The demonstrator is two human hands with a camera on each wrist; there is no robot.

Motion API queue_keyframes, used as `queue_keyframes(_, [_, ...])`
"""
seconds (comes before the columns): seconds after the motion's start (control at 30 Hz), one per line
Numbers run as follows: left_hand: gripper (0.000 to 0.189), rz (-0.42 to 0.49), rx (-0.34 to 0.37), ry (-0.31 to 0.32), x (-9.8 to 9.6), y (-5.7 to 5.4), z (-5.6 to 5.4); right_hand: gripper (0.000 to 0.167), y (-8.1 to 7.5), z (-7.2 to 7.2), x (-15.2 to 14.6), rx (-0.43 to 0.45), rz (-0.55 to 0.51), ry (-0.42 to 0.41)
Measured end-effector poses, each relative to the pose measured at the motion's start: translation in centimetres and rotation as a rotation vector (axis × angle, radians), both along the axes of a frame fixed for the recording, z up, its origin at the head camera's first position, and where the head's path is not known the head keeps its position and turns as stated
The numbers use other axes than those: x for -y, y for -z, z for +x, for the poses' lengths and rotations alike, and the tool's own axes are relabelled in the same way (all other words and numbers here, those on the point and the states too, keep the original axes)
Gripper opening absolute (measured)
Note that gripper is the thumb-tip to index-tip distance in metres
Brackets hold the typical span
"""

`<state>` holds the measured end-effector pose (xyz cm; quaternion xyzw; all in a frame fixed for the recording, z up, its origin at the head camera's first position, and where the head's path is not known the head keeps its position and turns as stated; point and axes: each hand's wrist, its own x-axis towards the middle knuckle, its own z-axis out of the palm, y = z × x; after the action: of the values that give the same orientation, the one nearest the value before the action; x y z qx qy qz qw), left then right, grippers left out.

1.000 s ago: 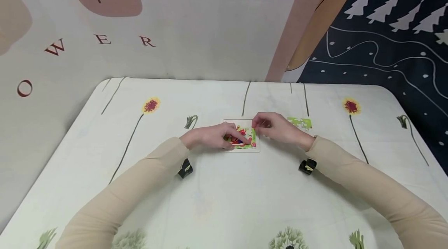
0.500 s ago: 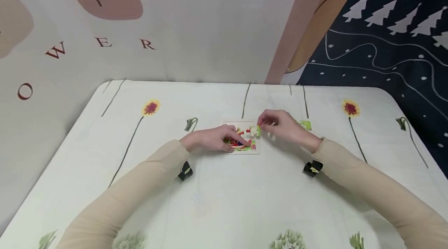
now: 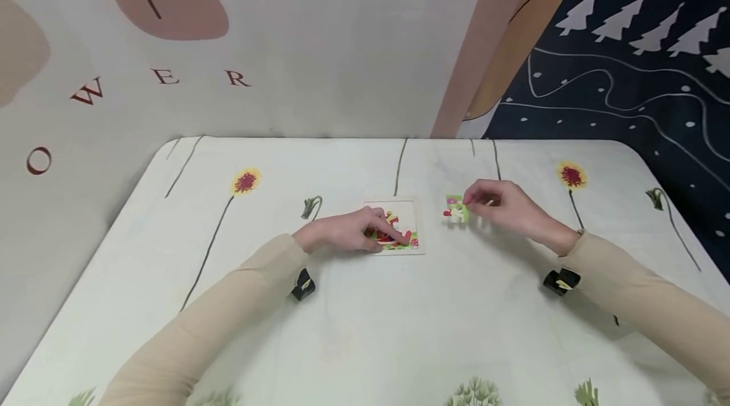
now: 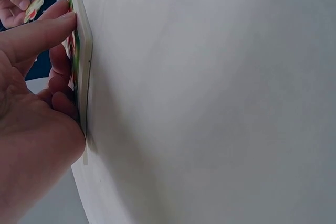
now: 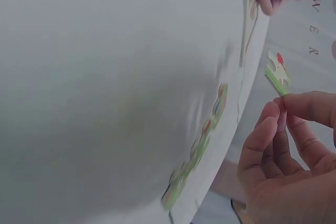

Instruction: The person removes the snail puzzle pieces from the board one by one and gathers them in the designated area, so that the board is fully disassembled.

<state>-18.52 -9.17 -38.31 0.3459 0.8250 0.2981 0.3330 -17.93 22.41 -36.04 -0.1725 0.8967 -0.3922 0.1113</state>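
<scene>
Tablecloth [image 3: 353, 323]: white, printed with flowers, running back to a pale wall [image 3: 342, 70] with a dark, tree-patterned hanging [image 3: 639, 80] on the right.
Puzzle tray [image 3: 421, 228]: flat on the cloth under my left hand [image 3: 348, 230], picture showing in its lower part, its upper right bare.
Left fingers: resting on the picture, clamped on nothing, the index stretched toward the lower right corner; I take it they steady the tray.
Right hand [image 3: 504, 206]: thumb and fingers together, pinching the edge of a green-edged piece [image 3: 459, 213], which is off the cloth, right of the tray and apart from it.
Loose pieces [image 5: 196, 153]: on the cloth near my right hand, too blurred to count.
Step in hand: fitting pieces, I judge; this one is not yet seated.
Next move: probably calls for matching its knob to a gap and lowering it level, or laying it aside if it won't suit.
</scene>
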Motion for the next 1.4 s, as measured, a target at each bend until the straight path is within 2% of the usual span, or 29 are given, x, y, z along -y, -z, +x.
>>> queue_keyframes(0.23, [0.041,0.006,-0.006,-0.003,0.2,0.0,0.0,0.010,-0.6,0.3,-1.9,0.000,0.028,0.031])
queue_keyframes(0.77, [0.042,0.027,-0.019,0.001,0.0,0.3,-0.1,0.014,-0.2,1.1,-5.8,0.003,0.053,0.106])
queue_keyframes(1.0, [0.040,0.026,-0.019,0.002,0.1,0.4,0.0,0.016,0.0,1.1,-6.3,0.043,0.081,0.134])
queue_keyframes(1.23, [0.041,0.029,-0.024,0.002,0.2,0.3,0.0,0.016,0.9,0.7,-6.4,0.051,0.074,0.118])
queue_keyframes(1.4, [0.040,0.022,-0.036,0.008,0.2,0.3,0.1,0.017,1.4,0.5,-6.3,0.074,0.120,0.118])
